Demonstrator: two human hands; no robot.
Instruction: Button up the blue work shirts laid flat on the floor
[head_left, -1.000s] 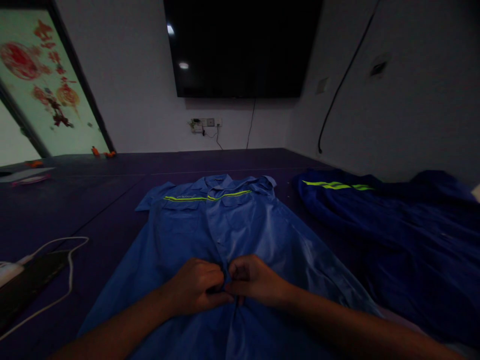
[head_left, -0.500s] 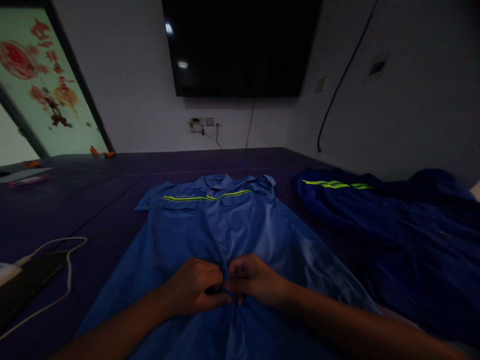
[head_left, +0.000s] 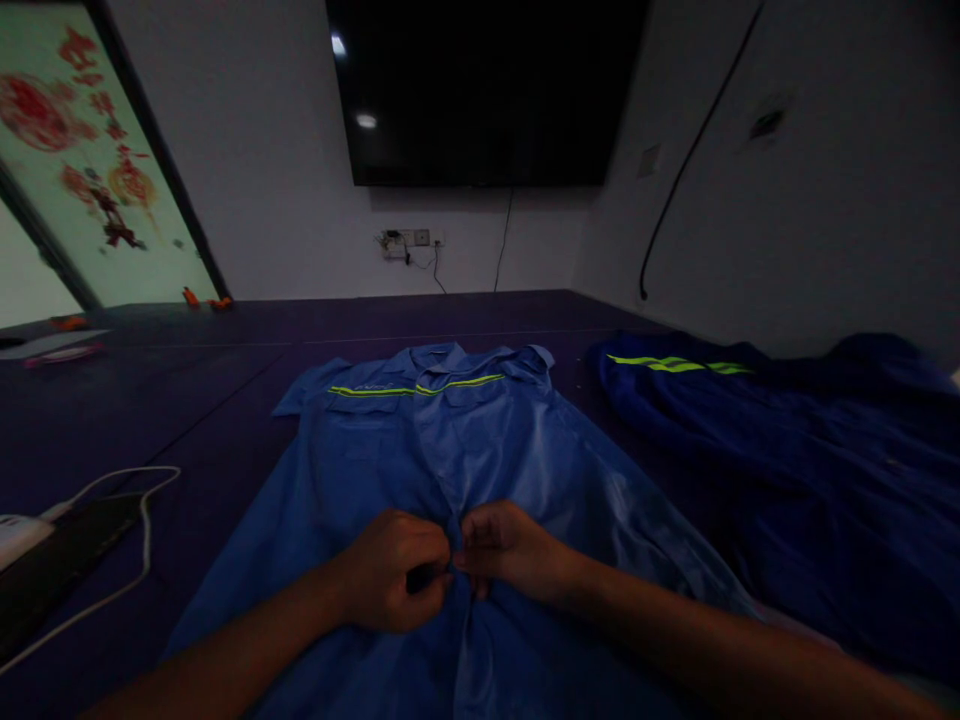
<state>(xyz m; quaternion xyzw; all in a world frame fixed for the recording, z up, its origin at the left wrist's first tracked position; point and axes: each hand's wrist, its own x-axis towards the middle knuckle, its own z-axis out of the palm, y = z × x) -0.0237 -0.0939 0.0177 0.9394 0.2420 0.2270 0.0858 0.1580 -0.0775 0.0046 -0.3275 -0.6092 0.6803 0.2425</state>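
Observation:
A blue short-sleeved work shirt (head_left: pixel 360 470) with a yellow-green stripe across its chest lies spread out before me, collar pointing away. My left hand (head_left: pixel 401 570) is closed in a pinch on the shirt's front edge, thumb and index finger bent toward each other. Right beside it, my right hand (head_left: pixel 510 550) pinches the same front placket from the other side, its fingers curled. The fingertips of both hands nearly meet over the cloth. Any button between them is too dark and small to make out.
To the right lies a darker blue garment (head_left: pixel 750 450) with a yellow-green stripe. At left, a white cable (head_left: pixel 146 530) runs from a white plug block (head_left: pixel 22 540) beside a dark flat strip (head_left: pixel 67 570). A television (head_left: pixel 487 90) hangs on the wall ahead.
My left thumb has drawn back and bent toward the index finger, closing the pinch. Both hands stay at the same spot on the placket. The view has shifted slightly.

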